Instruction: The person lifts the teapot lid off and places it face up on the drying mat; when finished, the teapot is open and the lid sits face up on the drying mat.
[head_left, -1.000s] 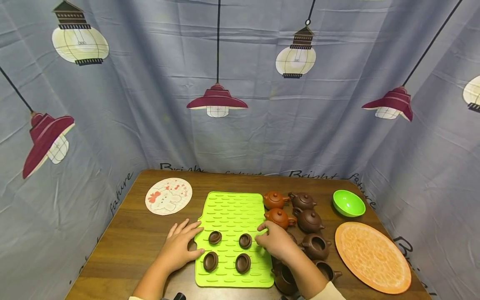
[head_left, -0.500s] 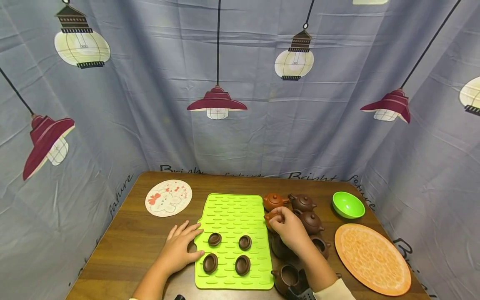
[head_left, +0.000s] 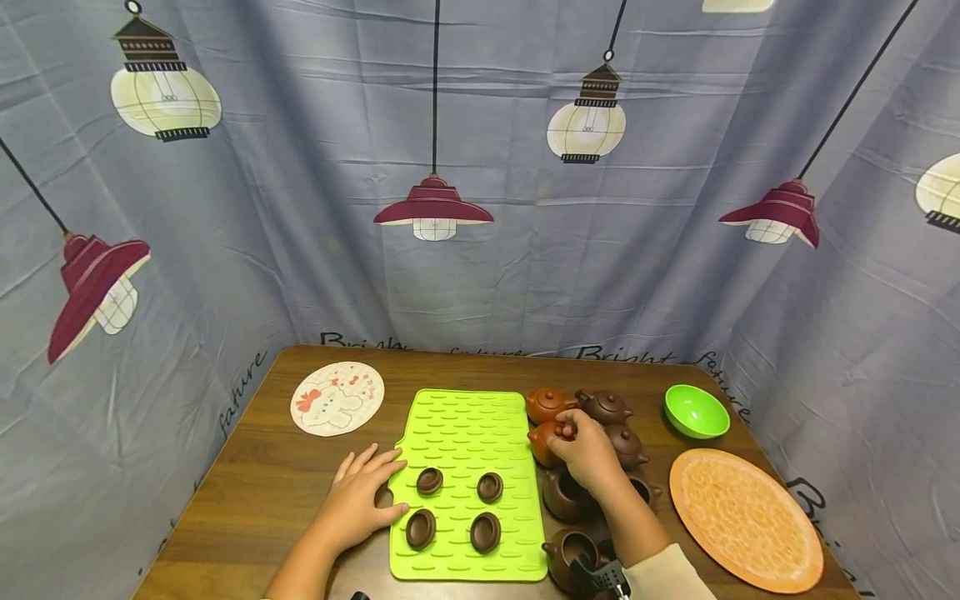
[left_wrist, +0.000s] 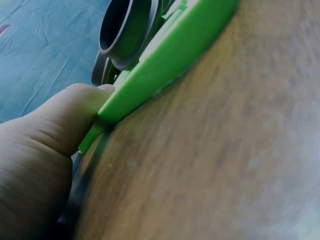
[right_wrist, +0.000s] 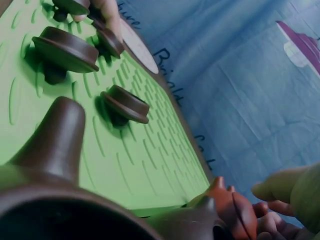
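My left hand (head_left: pixel 355 502) rests at the left edge of the green silicone mat (head_left: pixel 465 425), fingers spread; its thumb lies on the mat's edge in the left wrist view. My right hand (head_left: pixel 591 454) is at the nearer orange-red teapot (head_left: pixel 545 444), thumb and fingers pinching the knob of its lid (right_wrist: pixel 246 209). The hand covers part of that teapot in the head view. Several brown teapot lids lie upside down on the mat, among them a small lid (head_left: pixel 490 487) and a larger lid (head_left: pixel 485 532).
Along the mat's right side stand another orange-red teapot (head_left: pixel 547 403), brown lidded teapots (head_left: pixel 605 406) and open brown teapots (head_left: pixel 576 550). Farther right are a green bowl (head_left: pixel 697 411) and an orange round placemat (head_left: pixel 746 521). A white cartoon placemat (head_left: pixel 337 397) lies back left.
My right hand has moved from the mat's right edge, rightward and away from me, onto the nearer orange-red teapot's lid. My left hand stays put.
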